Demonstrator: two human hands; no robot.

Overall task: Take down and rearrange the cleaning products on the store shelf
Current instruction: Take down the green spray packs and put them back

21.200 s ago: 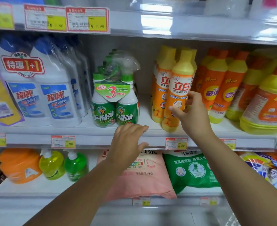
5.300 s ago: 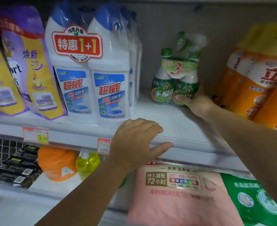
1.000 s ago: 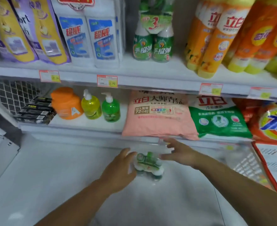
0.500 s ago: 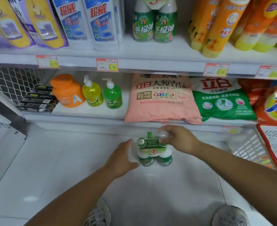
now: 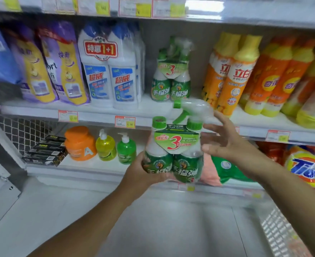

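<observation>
A white metal store shelf (image 5: 97,113) is running across the view, with price tags (image 5: 125,121) clipped along its front edge. On it, from the left end, purple-and-yellow refill pouches (image 5: 64,67) are standing beside shrink-wrapped white bottles with blue caps (image 5: 109,75), and tall orange-and-yellow dish soap bottles (image 5: 232,76) are filling the right end. Between the white bottles and the orange ones, a green-and-white spray cleaner pack (image 5: 171,78) is sitting upright toward the back of the shelf.

A second shrink-wrapped pack of green-and-white cleaner bottles with a clear trigger sprayer (image 5: 175,151) is being held upright in the air, in front of the shelf's front edge. The left hand (image 5: 140,173) is cupping its base, fingers curling under the left bottle. The right hand (image 5: 225,141) is hovering just beside the pack's right side with fingers spread and straight; whether the fingertips are touching the sprayer cannot be told.

On the lower shelf (image 5: 90,168), a pink bag (image 5: 209,171) and a green bag (image 5: 229,171) are lying behind the held pack, and an orange plastic jug (image 5: 79,143), a yellow pump bottle (image 5: 105,148) and a green pump bottle (image 5: 126,151) are standing in a row near its left end.
</observation>
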